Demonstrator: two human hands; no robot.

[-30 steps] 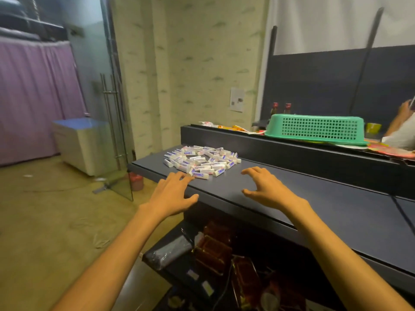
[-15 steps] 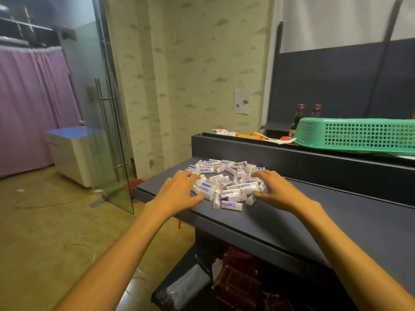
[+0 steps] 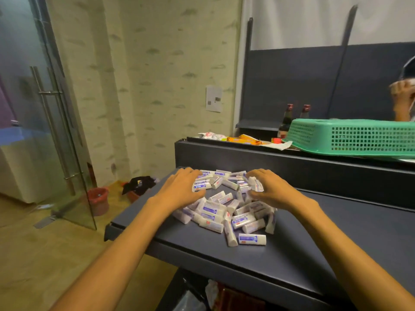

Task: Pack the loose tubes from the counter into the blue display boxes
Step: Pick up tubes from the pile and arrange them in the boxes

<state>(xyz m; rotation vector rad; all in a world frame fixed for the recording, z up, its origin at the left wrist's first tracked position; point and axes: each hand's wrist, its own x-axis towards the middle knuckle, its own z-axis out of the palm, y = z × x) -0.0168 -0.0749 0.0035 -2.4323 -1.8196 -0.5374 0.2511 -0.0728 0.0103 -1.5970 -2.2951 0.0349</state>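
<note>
No text is legible in the head view. The white tubes (image 3: 226,207) heaped on the dark counter (image 3: 336,243) carry blue label panels and small red marks (the lettering is too small and blurred to read). The white sheet (image 3: 214,98) on the far wall shows dark square marks, possibly printed codes, but no readable characters. The snack packets (image 3: 243,138) on the far ledge show no readable brand.

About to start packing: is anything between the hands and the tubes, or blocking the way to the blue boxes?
Nothing: left hand and right hand already touch the tubes. No blue box is in view, so that path cannot be judged.
</note>
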